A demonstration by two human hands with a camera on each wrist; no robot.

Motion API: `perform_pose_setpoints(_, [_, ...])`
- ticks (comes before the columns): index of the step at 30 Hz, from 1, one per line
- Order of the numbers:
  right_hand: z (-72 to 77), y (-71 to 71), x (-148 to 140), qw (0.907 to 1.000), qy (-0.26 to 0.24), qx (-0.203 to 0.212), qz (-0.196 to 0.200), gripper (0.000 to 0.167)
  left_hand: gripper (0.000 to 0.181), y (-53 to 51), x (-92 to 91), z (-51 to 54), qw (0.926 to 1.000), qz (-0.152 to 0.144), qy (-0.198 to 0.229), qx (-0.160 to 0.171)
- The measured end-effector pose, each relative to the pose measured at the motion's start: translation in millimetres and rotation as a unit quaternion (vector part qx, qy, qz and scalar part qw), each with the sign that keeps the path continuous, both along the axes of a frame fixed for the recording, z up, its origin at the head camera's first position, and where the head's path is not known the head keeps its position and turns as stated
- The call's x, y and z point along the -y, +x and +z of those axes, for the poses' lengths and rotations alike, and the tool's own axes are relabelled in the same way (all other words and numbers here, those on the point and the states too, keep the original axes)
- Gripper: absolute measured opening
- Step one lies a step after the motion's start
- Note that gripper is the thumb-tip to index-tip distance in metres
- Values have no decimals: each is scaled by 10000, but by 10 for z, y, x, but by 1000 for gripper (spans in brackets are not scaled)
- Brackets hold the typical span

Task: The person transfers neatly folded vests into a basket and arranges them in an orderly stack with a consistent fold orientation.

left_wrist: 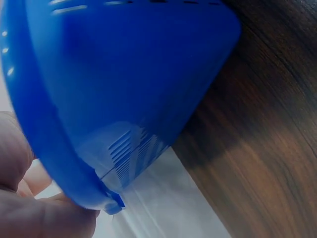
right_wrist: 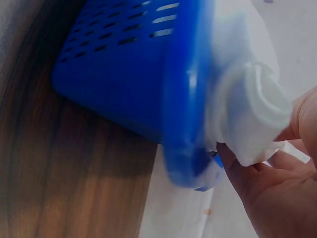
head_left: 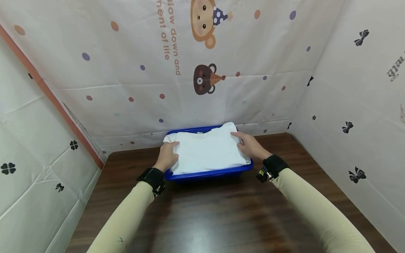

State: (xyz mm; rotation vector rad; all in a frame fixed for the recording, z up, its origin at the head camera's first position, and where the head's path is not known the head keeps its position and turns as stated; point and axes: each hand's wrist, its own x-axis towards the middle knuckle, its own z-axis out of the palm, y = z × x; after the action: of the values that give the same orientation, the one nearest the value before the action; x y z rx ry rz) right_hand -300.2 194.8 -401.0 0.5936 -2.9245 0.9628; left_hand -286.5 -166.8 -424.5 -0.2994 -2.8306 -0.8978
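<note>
A folded white T-shirt (head_left: 207, 149) lies across the top of a blue plastic basket (head_left: 210, 174), its neckline toward the wall. On its left side my left hand (head_left: 166, 156) grips the shirt's edge, thumb and index finger over the cloth. Beyond the basket's rim, the left wrist view shows the curled fingers (left_wrist: 34, 198), but the cloth between them is mostly hidden. My right hand (head_left: 251, 146) holds the shirt's right edge. In the right wrist view, a rolled fold of the shirt (right_wrist: 252, 114) sits between thumb and fingers, just outside the rim.
The basket stands on a dark wooden table (head_left: 202, 214), close to its back edge. Behind it hangs a white printed cloth (head_left: 133, 80) with cartoon bears and dots. Another patterned sheet (head_left: 335, 147) borders the table's right side.
</note>
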Motion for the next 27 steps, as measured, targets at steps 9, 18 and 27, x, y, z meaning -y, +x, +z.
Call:
perform_pose_setpoints(9, [-29,8,6,9975,-16,708,-59,53,62,49,-19,11,9993,87,-317,194])
perform_pose_setpoints(18, [-32,71,55,9976,380,585,3,47,62,23,-75,-5,9961,-73,-799,376])
perform_pose_setpoints(27, [-119,109,-81,9962,-298,-740,-351,41,47,158,79,-89,9940,-258,49,-1065])
